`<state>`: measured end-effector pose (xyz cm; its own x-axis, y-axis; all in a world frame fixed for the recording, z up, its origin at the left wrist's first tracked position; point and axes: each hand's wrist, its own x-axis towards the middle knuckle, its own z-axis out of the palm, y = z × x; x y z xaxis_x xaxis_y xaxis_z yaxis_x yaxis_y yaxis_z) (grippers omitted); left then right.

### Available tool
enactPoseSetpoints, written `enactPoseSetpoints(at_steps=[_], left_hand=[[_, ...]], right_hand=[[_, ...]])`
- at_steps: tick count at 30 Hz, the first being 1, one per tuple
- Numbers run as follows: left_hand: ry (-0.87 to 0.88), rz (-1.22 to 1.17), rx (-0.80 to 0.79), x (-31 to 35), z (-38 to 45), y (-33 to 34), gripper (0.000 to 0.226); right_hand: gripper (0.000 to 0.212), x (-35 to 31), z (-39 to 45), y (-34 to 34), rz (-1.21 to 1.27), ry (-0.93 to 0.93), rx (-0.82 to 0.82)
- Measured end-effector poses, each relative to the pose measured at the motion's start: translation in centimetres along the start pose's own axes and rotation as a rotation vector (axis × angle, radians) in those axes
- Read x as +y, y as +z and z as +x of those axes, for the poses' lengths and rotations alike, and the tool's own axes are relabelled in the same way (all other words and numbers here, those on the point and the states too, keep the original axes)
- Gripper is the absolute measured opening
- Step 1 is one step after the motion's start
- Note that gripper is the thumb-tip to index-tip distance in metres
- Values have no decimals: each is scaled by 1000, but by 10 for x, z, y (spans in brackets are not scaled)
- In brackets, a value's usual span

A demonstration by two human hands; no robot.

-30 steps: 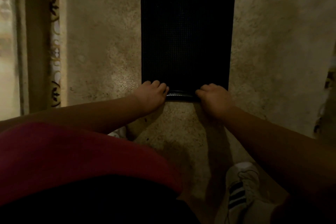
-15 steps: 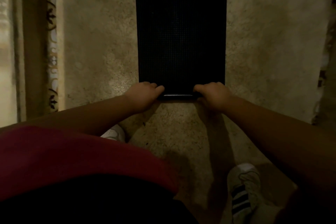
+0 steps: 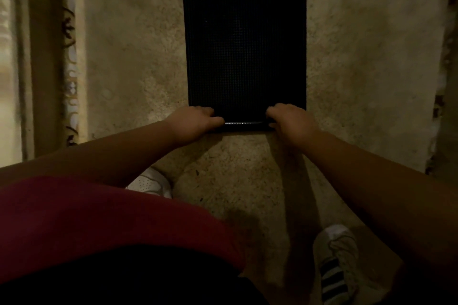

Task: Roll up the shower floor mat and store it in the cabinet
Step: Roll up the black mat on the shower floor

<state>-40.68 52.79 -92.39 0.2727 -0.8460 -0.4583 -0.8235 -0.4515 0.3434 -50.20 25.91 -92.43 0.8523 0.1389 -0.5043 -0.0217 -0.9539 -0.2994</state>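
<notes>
Black shower mat (image 3: 244, 44) flat on speckled floor (image 3: 359, 57); near edge now curled into thicker roll than moment ago; left hand (image 3: 195, 120), right hand (image 3: 288, 120) clamped on roll ends; rolling underway, cabinet unseen

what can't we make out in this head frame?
- Cabinet: not in the head view at all.
- Rolled edge of the mat: its ends are covered by the left hand and right hand, so roll tightness is unclear.
- Fingertips: curled over the roll, grip hidden.
- Left shoe: mostly hidden by the red shirt.
- Patterned strip, left side: blurred, dim.
</notes>
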Motion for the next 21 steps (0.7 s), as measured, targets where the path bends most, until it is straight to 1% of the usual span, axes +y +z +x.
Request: enactPoseSetpoints(at_steps=[2, 4, 6, 9, 11, 13, 16, 19, 21], left_hand=[[-35, 68, 30, 4, -2, 2, 43], [-81, 179, 66, 13, -3, 4, 45], [-115, 269, 79, 20, -4, 5, 48], [-125, 356, 75, 23, -7, 8, 54], [-121, 424, 65, 26, -11, 10, 57], [-113, 476, 42, 31, -13, 14, 56], [-100, 489, 42, 30, -8, 14, 53], [-103, 460, 19, 18, 6, 3, 47], [-130, 383, -12, 10, 14, -5, 43]], right_hand=[[12, -2, -1, 0, -60, -27, 17], [15, -4, -5, 3, -135, -30, 61], [23, -6, -10, 7, -201, -31, 88], [36, -9, -19, 14, -206, -9, 149], [54, -9, -24, 18, -232, 22, 112], [62, -6, -24, 20, -287, 27, 72], [56, 2, -17, 12, -292, -22, 61], [50, 9, -2, -3, -218, -44, -12], [43, 13, 7, -11, -163, -38, -47]])
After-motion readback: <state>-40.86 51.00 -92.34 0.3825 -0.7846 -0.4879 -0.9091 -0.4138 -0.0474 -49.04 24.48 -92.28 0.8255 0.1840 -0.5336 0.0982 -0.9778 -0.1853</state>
